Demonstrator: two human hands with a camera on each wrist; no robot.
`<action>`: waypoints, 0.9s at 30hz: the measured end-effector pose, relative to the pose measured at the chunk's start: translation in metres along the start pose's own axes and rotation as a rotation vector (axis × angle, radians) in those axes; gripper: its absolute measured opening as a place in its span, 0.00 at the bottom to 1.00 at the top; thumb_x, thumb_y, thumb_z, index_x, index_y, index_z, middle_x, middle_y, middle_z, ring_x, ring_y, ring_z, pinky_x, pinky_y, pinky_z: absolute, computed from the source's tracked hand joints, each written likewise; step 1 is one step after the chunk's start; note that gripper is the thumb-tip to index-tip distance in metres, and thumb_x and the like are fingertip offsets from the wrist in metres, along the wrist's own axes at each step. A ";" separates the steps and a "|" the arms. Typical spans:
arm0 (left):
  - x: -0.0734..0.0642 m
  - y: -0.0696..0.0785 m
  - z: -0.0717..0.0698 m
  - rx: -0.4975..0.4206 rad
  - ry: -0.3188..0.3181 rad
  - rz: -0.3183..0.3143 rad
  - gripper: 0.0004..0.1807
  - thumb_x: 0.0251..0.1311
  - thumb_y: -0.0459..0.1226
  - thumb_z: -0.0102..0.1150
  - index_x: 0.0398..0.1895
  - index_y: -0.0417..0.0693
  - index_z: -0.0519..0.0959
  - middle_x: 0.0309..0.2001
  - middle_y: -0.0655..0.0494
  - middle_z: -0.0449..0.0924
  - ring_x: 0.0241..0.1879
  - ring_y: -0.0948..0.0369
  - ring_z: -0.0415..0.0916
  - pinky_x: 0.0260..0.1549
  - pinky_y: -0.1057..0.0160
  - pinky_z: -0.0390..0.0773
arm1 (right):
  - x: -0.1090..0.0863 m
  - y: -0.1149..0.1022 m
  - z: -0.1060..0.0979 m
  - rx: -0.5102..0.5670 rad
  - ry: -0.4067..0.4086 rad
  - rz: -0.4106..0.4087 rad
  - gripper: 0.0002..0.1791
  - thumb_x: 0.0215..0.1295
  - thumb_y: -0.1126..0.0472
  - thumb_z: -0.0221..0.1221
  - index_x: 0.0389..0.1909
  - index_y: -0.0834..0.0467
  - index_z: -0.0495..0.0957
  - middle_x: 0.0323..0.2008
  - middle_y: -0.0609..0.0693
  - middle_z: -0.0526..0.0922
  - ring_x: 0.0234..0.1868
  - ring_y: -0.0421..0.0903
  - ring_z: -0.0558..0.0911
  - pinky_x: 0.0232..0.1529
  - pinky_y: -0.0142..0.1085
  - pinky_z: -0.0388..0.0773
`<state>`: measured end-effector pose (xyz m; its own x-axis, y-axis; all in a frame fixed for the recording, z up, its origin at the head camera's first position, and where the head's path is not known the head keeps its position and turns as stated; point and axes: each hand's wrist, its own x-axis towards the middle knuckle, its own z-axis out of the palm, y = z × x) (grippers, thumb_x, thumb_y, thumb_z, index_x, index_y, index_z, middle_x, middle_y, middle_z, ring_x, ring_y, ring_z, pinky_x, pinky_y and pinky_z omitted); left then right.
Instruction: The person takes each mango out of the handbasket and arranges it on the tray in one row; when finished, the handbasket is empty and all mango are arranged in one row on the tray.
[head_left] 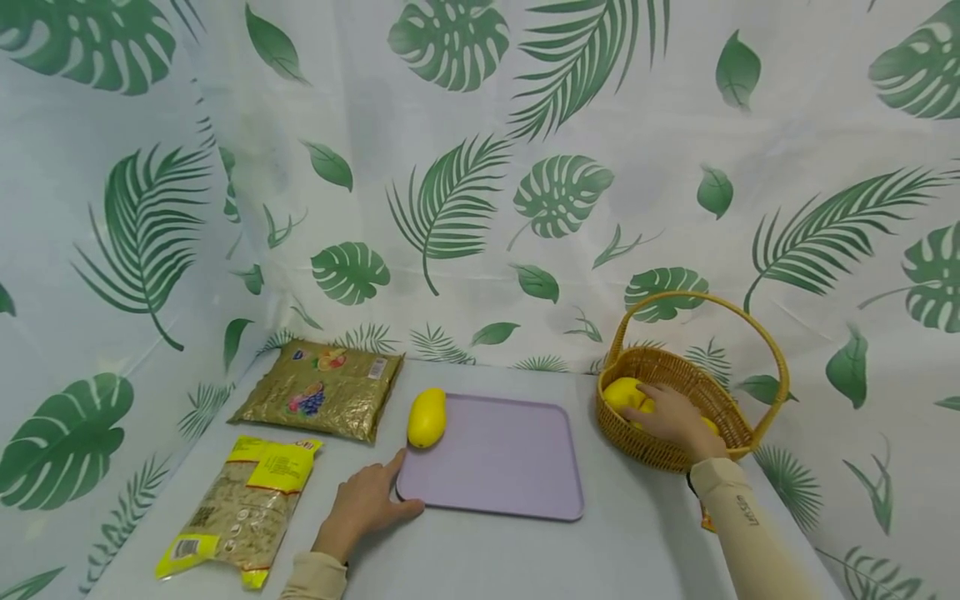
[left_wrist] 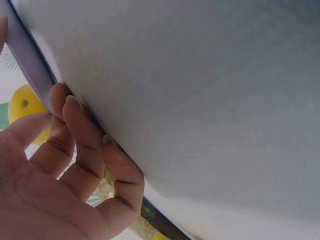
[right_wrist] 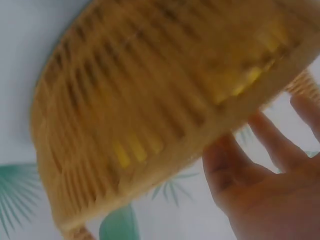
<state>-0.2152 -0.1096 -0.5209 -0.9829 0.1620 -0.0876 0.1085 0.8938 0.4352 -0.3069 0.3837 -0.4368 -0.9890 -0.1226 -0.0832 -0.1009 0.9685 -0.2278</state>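
Inside wicker basket (head_left: 637, 446), yellow fruits (head_left: 621, 392), right hand (head_left: 673, 417) over them

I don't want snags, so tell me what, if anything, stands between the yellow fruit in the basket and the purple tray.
The basket's wall rises between the yellow fruit and the purple tray; past it, only bare tabletop shows.

Tray (head_left: 495, 467) right of left hand (head_left: 369, 502), mango (head_left: 427, 418) beyond on the tray's corner, packets (head_left: 318, 388) off left; right hand (head_left: 672, 417) down in wicker basket (head_left: 645, 446).
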 end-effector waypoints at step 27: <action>0.002 -0.004 0.001 -0.006 0.001 0.003 0.52 0.47 0.63 0.71 0.74 0.49 0.67 0.51 0.38 0.83 0.46 0.43 0.81 0.42 0.36 0.77 | 0.021 0.029 -0.002 -0.023 -0.286 0.093 0.47 0.67 0.37 0.58 0.72 0.69 0.61 0.68 0.75 0.66 0.69 0.76 0.64 0.66 0.69 0.62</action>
<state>-0.2170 -0.1124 -0.5234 -0.9828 0.1640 -0.0851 0.1105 0.8909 0.4405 -0.3308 0.4093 -0.4436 -0.9237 -0.0863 -0.3732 -0.0171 0.9826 -0.1849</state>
